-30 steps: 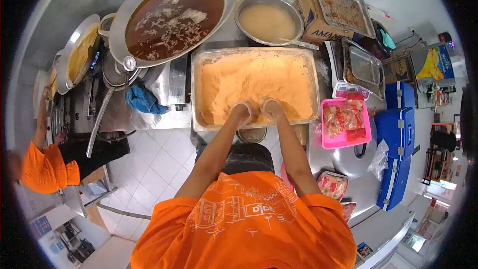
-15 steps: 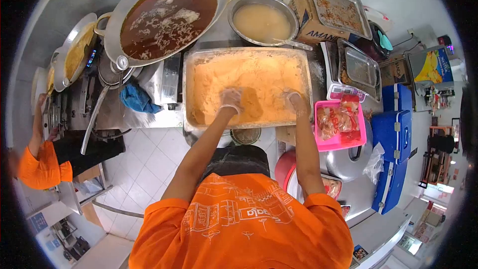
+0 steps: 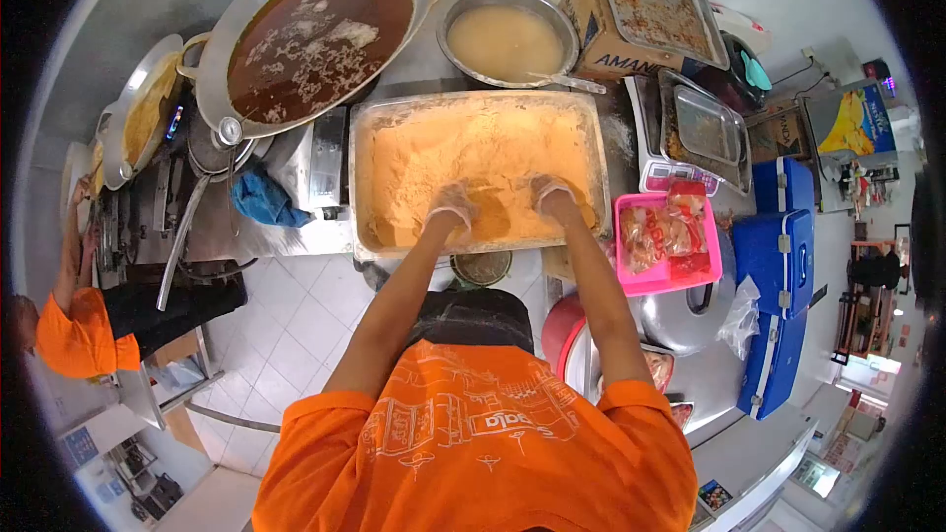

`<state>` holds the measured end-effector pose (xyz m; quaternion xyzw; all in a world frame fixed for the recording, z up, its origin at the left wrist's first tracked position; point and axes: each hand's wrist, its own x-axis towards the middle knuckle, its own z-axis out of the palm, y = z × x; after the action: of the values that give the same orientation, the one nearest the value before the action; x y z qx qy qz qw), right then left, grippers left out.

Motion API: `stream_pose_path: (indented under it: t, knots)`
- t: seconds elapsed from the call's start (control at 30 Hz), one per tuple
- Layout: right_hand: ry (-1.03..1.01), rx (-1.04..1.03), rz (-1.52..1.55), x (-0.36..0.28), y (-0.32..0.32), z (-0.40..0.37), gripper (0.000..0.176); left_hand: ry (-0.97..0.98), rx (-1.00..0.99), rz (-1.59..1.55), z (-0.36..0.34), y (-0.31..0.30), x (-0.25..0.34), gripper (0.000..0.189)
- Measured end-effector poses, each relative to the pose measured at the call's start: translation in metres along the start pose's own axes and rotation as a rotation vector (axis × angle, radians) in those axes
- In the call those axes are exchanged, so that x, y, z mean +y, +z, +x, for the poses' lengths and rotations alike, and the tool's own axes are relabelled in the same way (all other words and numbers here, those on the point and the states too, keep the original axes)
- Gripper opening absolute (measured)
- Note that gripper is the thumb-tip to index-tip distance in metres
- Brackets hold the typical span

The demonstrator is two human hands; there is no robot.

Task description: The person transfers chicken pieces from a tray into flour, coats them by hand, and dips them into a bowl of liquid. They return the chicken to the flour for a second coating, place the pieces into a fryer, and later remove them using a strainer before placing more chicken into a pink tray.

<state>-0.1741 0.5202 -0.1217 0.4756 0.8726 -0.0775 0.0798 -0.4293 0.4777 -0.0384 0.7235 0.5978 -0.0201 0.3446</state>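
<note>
A large rectangular metal tray [image 3: 359, 177] holds a layer of orange-tan powder [image 3: 424, 143]. My left hand [image 3: 453, 207], in a clear glove dusted with powder, rests in the powder near the tray's front edge, its fingers partly sunk or coated. To its right my right hand [image 3: 548, 192], also gloved, touches the powder. A darker hollow lies between the two hands. Whether either hand grips anything is hidden by the powder. Right of the tray stands a pink basket [image 3: 658, 286] with bagged raw meat [image 3: 652, 236].
Behind the tray are a wide pan of dark oil [image 3: 315, 39], a bowl of cloudy liquid [image 3: 505, 44] and a carton [image 3: 611, 57]. Blue cooler boxes [image 3: 774, 266] stand right. A blue cloth [image 3: 264, 199] lies left. A co-worker [image 3: 84, 330] stands at pans far left.
My right hand has moved left, closer to my left hand. My left hand has shifted slightly left. The whole view has shifted a little.
</note>
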Motion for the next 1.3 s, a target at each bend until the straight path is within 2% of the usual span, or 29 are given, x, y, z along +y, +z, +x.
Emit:
stream_pose_path:
  t: [0.07,0.13,0.17,0.23,0.27,0.33,0.37,0.4,0.43,0.47,0.5,0.57,0.6,0.67,0.7,0.73,0.77,0.87,0.9,0.93,0.97,1.0,1.03,1.07,1.13,1.17,1.23,1.27,1.3]
  knots:
    - [0.088,0.223,0.215,0.017,0.006,0.005,0.031,-0.063,0.011,-0.013,0.009,0.003,-0.014,0.049]
    - [0.044,0.158,0.247,0.022,-0.006,0.012,0.029,0.025,-0.054,0.308,0.012,-0.003,-0.015,0.050]
    - [0.009,0.090,0.289,0.016,-0.024,0.014,0.028,0.018,-0.046,0.297,0.008,-0.007,-0.011,0.050]
    - [-0.051,-0.039,0.384,-0.005,-0.057,0.018,0.025,-0.262,0.175,-0.311,-0.005,-0.019,-0.007,0.048]
    - [-0.069,-0.070,0.407,-0.020,-0.072,0.019,0.025,-0.265,0.180,-0.311,-0.004,-0.014,-0.017,0.048]
    - [-0.089,-0.083,0.359,-0.053,-0.100,0.022,0.024,0.058,0.382,0.315,0.004,0.005,-0.041,0.053]
    - [-0.090,-0.065,0.293,-0.065,-0.105,0.023,0.025,0.054,0.381,0.317,0.000,-0.004,-0.036,0.053]
    - [-0.092,-0.066,0.297,-0.058,-0.083,0.030,0.025,-0.120,0.360,0.037,-0.006,-0.021,-0.024,0.050]
    - [-0.215,-0.072,0.264,-0.038,-0.041,0.043,0.031,-0.292,0.335,-0.248,-0.009,-0.031,-0.016,0.047]
    - [-0.279,-0.076,0.247,-0.031,-0.033,0.042,0.034,-0.297,0.335,-0.249,-0.008,-0.025,-0.024,0.047]
    - [-0.342,-0.080,0.230,-0.031,-0.037,0.039,0.037,-0.073,0.404,-0.214,-0.007,-0.020,-0.033,0.044]
    - [0.230,-0.058,0.972,-0.026,-0.052,0.021,0.038,0.146,0.483,-0.186,-0.004,-0.008,-0.036,0.042]
    - [0.222,-0.060,0.966,-0.024,-0.050,0.017,0.038,0.058,0.444,0.294,-0.008,-0.002,-0.023,0.039]
    - [0.174,-0.194,1.312,-0.015,-0.049,0.017,0.041,-0.033,0.395,0.779,-0.006,-0.004,-0.010,0.037]
    - [0.158,-0.240,1.423,-0.009,-0.048,0.018,0.041,-0.060,0.259,0.349,0.001,0.005,-0.011,0.041]
    - [0.197,-0.243,1.198,-0.001,-0.048,0.019,0.041,-0.083,0.120,-0.082,0.009,0.013,-0.011,0.046]
    - [0.235,-0.242,0.975,0.005,-0.047,0.019,0.041,-0.081,0.127,-0.084,0.013,0.015,-0.007,0.046]
    - [0.358,-0.220,0.325,0.020,-0.041,0.016,0.041,0.184,-0.031,0.172,0.031,0.026,0.001,0.049]
    - [0.367,-0.214,0.326,0.016,-0.057,0.002,0.041,0.369,-0.024,0.447,0.060,0.054,-0.012,0.052]
    - [0.324,-0.024,0.199,0.006,-0.083,-0.023,0.028,0.466,-0.028,0.588,0.067,0.060,-0.010,0.054]
    - [0.306,0.069,0.134,0.000,-0.091,-0.034,0.022,0.567,-0.018,0.725,0.073,0.066,-0.006,0.055]
    - [0.293,0.162,0.067,-0.005,-0.095,-0.044,0.019,0.292,0.049,0.440,0.066,0.056,0.008,0.053]
    - [0.341,0.126,0.074,-0.010,-0.099,-0.047,0.019,0.023,0.107,0.153,0.059,0.046,0.022,0.050]
    - [0.389,0.085,0.081,-0.012,-0.099,-0.052,0.020,0.038,0.101,0.154,0.072,0.059,0.020,0.050]
    - [0.480,0.004,0.097,-0.017,-0.100,-0.057,0.025,0.153,0.035,0.644,0.110,0.094,0.003,0.031]
    - [0.524,-0.038,0.106,-0.018,-0.099,-0.059,0.028,0.165,0.031,0.644,0.109,0.084,0.003,0.031]
    - [0.520,-0.002,0.101,-0.024,-0.110,-0.060,0.028,0.365,-0.084,0.687,0.085,0.037,0.013,0.030]
    - [0.505,0.034,0.100,-0.027,-0.113,-0.062,0.027,0.368,-0.093,0.688,0.071,0.022,0.020,0.030]
    - [0.512,0.030,0.111,-0.026,-0.088,-0.058,0.027,0.354,-0.093,0.700,0.057,0.006,0.026,0.029]
